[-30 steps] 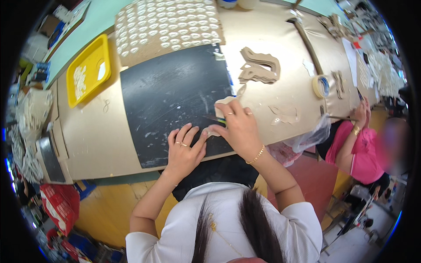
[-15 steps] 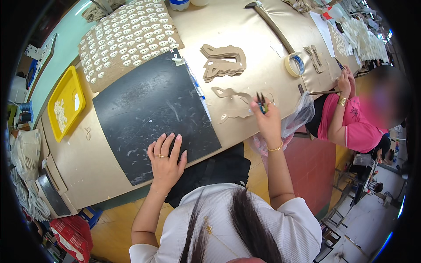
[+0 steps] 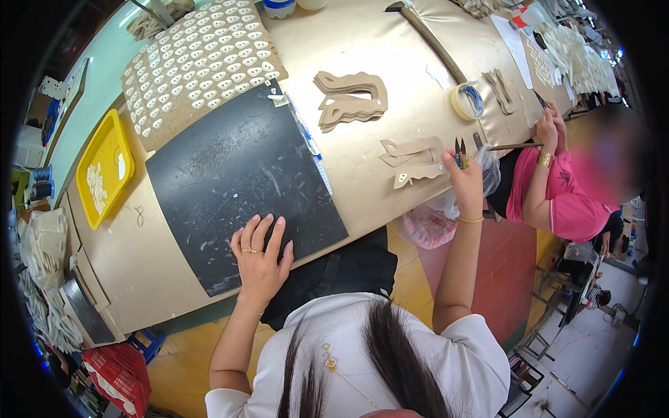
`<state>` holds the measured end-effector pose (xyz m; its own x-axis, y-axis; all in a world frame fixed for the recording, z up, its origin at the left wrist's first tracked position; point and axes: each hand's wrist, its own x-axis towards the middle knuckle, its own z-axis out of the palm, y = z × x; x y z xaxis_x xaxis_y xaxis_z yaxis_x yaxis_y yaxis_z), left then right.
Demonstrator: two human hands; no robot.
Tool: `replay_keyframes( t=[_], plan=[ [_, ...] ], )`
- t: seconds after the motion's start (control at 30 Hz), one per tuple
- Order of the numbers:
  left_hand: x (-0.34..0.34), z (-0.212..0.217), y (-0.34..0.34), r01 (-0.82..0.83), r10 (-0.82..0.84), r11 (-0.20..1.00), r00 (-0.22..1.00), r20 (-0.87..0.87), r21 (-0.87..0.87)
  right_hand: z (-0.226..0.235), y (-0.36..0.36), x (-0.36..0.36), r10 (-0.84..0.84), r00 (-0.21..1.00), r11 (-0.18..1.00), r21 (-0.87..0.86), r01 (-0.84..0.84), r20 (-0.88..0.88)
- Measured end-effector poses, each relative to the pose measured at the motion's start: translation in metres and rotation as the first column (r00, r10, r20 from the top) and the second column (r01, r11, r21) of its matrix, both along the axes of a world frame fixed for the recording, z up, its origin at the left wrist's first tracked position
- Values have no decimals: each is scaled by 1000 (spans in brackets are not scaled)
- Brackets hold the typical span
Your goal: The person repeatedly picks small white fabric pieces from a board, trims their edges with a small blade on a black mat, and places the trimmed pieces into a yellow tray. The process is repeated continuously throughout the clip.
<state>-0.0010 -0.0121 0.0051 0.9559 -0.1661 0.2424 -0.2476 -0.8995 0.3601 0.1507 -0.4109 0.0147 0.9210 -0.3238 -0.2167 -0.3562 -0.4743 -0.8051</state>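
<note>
At far left on a tan-gold worktable (image 3: pixel 174 272), a yellow tray (image 3: pixel 108 143) holds a small heap of white pieces (image 3: pixel 97 187). Next, a brown sheet (image 3: pixel 202 64) carries rows of white oval pieces, its lower edge meeting a scuffed black mat (image 3: pixel 240 164). The person's left hand (image 3: pixel 259 256) rests palm down near the mat's front edge, fingers spread, gripping nothing. A blue-and-white pen (image 3: pixel 304 129) lies along the mat's right side. Beyond it sits a stack of tan U-shaped cutouts (image 3: pixel 354 90). Nearer the right hand, a single tan cutout (image 3: pixel 411 171) lies on the table; whether fingers touch it is unclear. The right hand (image 3: pixel 467 180) is closed around small snips (image 3: pixel 460 152), blade tips pointing away and slightly parted. Just past them stands a pale tape roll (image 3: pixel 460 104). At far right, a co-worker in pink (image 3: pixel 528 184) sits at the table.
</note>
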Motion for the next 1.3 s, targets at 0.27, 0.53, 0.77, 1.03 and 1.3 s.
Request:
replay_keyframes(
  t=[0.27,0.53,0.77,1.03,1.3],
  plan=[
    [0,2,0,6,-6,1000,1000,-1,-21,31,18,-2,139,989,899,426,-102,-57],
    [1,2,1,9,-9,999,1000,-9,-39,71,71,4,292,956,918,280,-279,-4],
    [0,1,2,4,-5,999,1000,-8,-47,74,63,-2,320,945,926,190,-327,69],
    [1,0,0,0,0,1000,1000,-2,-30,7,-14,10,135,988,986,110,-127,-70],
    [1,5,-1,-16,13,997,999,-36,-77,-30,-40,19,300,920,798,-594,-99,250]
  ],
)
